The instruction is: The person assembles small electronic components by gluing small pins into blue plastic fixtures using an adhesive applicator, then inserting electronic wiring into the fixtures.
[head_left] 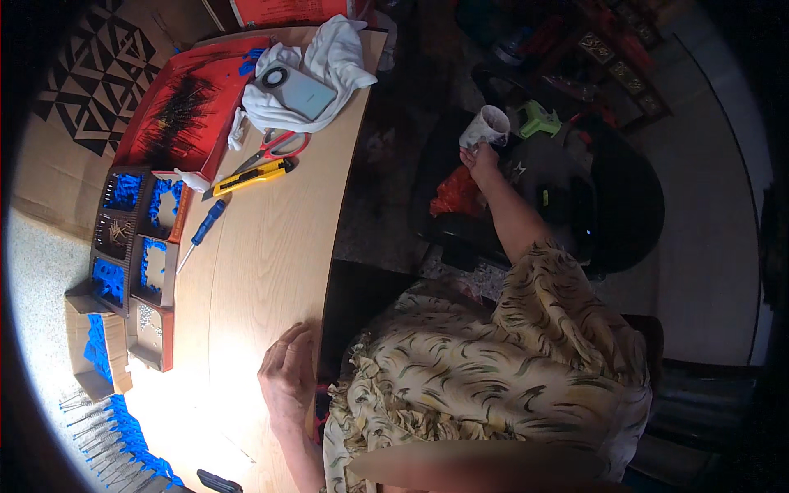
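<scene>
My right hand (479, 156) reaches out to the right and grips a white mug (485, 127) with a faint pattern, its mouth tilted up. The mug is over a dark seat-like surface, close to a light green plastic object (538, 120). An orange-red plastic bag (456, 193) lies just below that hand. On the wooden table (279, 230), my left hand (288, 370) rests at the near edge. Its fingers lie loosely on the top, with nothing visible in them.
On the table are a blue screwdriver (204, 232), yellow utility knife (251, 177), red-handled scissors (283, 148) and a phone (296, 92) on white cloth (341, 57). Beyond sit a red tray (222, 131) of dark thin pieces and brown compartment boxes (168, 329) with blue parts. A black object (219, 481) lies below.
</scene>
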Tool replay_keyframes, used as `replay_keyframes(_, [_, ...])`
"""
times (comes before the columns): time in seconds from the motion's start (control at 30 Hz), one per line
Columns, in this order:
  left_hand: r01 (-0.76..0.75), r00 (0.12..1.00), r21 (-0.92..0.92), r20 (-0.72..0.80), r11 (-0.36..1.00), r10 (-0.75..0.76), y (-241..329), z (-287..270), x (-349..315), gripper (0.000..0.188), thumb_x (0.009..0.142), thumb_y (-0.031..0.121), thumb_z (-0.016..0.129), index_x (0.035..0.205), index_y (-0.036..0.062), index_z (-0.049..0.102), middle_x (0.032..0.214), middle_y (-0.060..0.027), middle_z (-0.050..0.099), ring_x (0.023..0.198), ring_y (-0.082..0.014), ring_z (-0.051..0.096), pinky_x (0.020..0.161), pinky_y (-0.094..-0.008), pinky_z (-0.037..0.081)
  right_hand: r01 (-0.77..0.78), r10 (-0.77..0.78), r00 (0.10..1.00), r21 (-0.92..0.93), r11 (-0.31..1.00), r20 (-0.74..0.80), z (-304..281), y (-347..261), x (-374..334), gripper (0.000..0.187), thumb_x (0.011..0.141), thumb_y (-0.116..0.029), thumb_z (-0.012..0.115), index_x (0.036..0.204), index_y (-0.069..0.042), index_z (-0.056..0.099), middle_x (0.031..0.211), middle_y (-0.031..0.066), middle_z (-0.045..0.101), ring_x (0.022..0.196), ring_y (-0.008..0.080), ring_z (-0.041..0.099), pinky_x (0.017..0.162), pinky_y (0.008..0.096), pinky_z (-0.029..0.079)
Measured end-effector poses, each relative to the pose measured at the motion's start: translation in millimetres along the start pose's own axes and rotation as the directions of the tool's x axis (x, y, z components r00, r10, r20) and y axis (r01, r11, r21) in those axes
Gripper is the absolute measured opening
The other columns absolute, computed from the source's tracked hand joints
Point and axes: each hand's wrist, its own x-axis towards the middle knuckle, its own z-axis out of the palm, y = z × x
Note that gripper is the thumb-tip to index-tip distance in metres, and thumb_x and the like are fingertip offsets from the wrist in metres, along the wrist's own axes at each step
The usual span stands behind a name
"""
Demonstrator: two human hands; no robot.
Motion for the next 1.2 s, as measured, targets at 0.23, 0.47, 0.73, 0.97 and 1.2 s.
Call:
replay_keyframes(0.23, [0.039,0.996,-0.012,-0.081,0.999,-0.040,3.0,9.9,-3.0,0.020,0.080,-0.005,0.069,0.097,0.0051,0.072,0.104,-0.0074,0.072,0.099,-0.0264,0.070,0.083,-0.0360,0.056,-0.015,0.014,1.000,-0.057,0.998,-0.020,-27.7,9.1,6.0,0.026,0.097,-0.025,0.053,0.118,-0.011,0.054,0.109,0.0074,0.061,0.092,0.0275,0.066,0.083,0.0420,0.055])
replay_keyframes(0.47, [0.081,0.994,-0.039,-0.069,0.996,-0.083,4.5,6.4,-7.7,0.019,0.080,-0.006,0.069,0.096,0.0042,0.071,0.105,-0.0078,0.072,0.097,-0.0267,0.070,0.085,-0.0372,0.055,-0.015,0.015,0.999,0.013,1.000,-0.041,-43.1,21.6,15.6,0.035,0.100,-0.028,0.047,0.133,-0.015,0.046,0.119,0.0095,0.060,0.100,0.0302,0.067,0.083,0.0423,0.057])
replay_keyframes(0.73, [0.074,0.994,-0.045,-0.071,0.996,-0.078,2.8,10.4,-9.6,0.017,0.081,-0.004,0.069,0.096,0.0040,0.071,0.106,-0.0082,0.072,0.098,-0.0273,0.069,0.085,-0.0367,0.054,0.010,-0.006,0.997,0.056,0.998,-0.073,-38.0,15.9,-15.0,0.036,0.102,-0.027,0.044,0.136,-0.015,0.044,0.128,0.0102,0.056,0.101,0.0340,0.067,0.087,0.0437,0.058])
replay_keyframes(0.97, [-0.041,0.995,0.009,-0.096,0.999,0.041,1.7,5.4,-9.6,0.021,0.080,-0.005,0.069,0.099,0.0047,0.071,0.105,-0.0082,0.071,0.097,-0.0271,0.069,0.084,-0.0372,0.054,-0.197,0.181,0.979,0.223,0.955,0.091,-2.7,-0.8,-74.6,0.025,0.097,-0.014,0.046,0.118,-0.005,0.057,0.108,0.0134,0.065,0.093,0.0259,0.068,0.081,0.0391,0.058])
replay_keyframes(1.2, [-0.120,0.989,-0.015,-0.092,0.993,0.118,-16.0,2.4,-6.1,0.023,0.081,0.003,0.068,0.103,0.0063,0.070,0.108,-0.0074,0.069,0.096,-0.0255,0.069,0.083,-0.0369,0.054,-0.505,0.157,0.218,-0.027,0.863,0.963,162.9,-51.8,-308.0,0.021,0.102,-0.022,0.049,0.106,-0.003,0.058,0.089,0.0062,0.061,0.076,0.0174,0.058,0.070,0.0310,0.045])
